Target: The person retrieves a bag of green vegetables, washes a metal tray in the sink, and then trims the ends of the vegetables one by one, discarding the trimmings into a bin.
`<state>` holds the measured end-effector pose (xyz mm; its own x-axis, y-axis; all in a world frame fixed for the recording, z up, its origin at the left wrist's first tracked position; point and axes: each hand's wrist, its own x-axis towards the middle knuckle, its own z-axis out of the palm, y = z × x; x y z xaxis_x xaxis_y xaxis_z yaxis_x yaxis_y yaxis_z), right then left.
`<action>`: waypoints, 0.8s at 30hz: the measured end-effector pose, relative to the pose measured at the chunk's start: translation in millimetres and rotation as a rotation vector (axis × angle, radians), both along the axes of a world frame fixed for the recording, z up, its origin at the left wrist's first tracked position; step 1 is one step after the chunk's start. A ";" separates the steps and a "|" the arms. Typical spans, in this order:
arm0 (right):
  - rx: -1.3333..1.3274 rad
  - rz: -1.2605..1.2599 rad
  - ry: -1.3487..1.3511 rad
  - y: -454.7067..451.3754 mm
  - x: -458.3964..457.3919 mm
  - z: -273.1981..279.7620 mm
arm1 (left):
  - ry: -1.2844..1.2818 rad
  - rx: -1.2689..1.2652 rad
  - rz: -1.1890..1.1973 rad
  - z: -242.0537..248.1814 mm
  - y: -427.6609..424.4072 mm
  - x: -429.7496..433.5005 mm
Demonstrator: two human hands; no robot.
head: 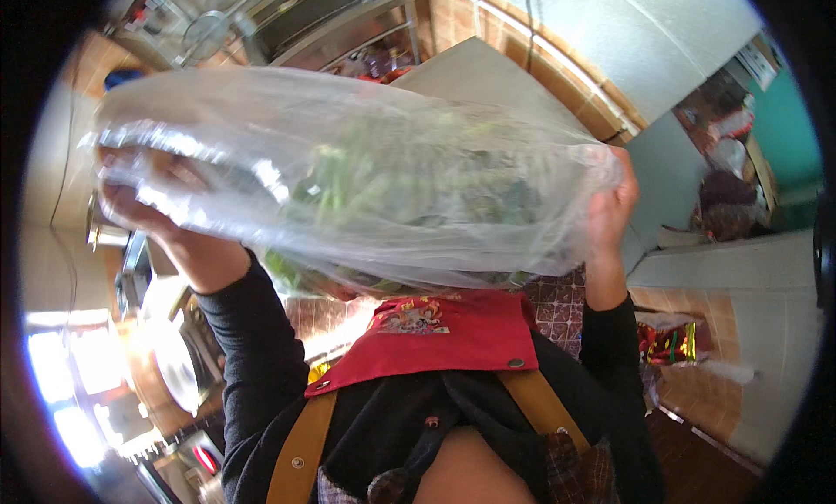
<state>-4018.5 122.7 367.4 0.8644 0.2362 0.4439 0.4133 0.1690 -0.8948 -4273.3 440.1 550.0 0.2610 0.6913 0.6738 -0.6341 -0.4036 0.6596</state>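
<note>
A large clear plastic bag (366, 236) stretches sideways in front of my chest, with leafy green vegetables (339, 177) blurred inside it. At its right end, my right hand (614, 190) grips the gathered plastic. My left hand (144, 190) holds the other end, where glossy film covers the fingers, so their exact grip is partly hidden. The bag sags between both hands, and its lower side hangs just above the red apron bib (450, 341).
Behind the bag stands a pale flat-topped surface (477, 73). A metal rack (353, 40) and a wire strainer (206, 34) are at the upper left. A large round pan (176, 367) lies at the left. Shiny red and gold packets (673, 341) sit low at the right.
</note>
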 end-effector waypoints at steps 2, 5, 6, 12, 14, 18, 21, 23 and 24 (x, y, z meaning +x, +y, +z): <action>-0.039 -0.115 -0.092 -11.1 -1.4 22.5 | -0.069 -0.186 -0.459 -3.1 53.8 24.9; -0.122 -0.469 -0.098 -47.1 -9.0 19.8 | 0.066 -0.476 -0.358 7.6 24.8 139.7; -0.067 -0.500 -0.011 -35.7 -22.8 28.9 | 0.021 -0.364 -0.800 -2.2 55.9 161.1; -0.110 -0.652 0.237 -13.8 -88.3 22.8 | 0.378 -0.063 -1.104 -44.7 77.3 294.4; -0.196 -0.538 0.151 -4.5 -104.2 2.4 | 0.471 0.127 -1.058 -50.5 58.9 317.3; -0.505 -0.494 0.019 12.5 -117.9 -62.9 | 0.865 0.618 -0.574 -88.6 44.4 350.8; -0.621 -0.446 0.181 9.0 -121.6 -91.6 | 0.936 0.774 -0.415 -125.8 41.4 362.7; -0.645 -0.405 0.318 0.4 -115.8 -95.9 | 0.954 0.803 -0.376 -132.6 44.7 365.7; -0.629 -0.419 0.276 0.4 -114.6 -92.8 | 0.961 0.860 -0.350 -130.8 48.6 365.8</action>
<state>-4133.1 123.1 274.7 0.9957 0.0031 0.0927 0.0807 -0.5207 -0.8499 -3907.5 488.7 419.2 0.9493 -0.0581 0.3089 -0.2194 -0.8261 0.5190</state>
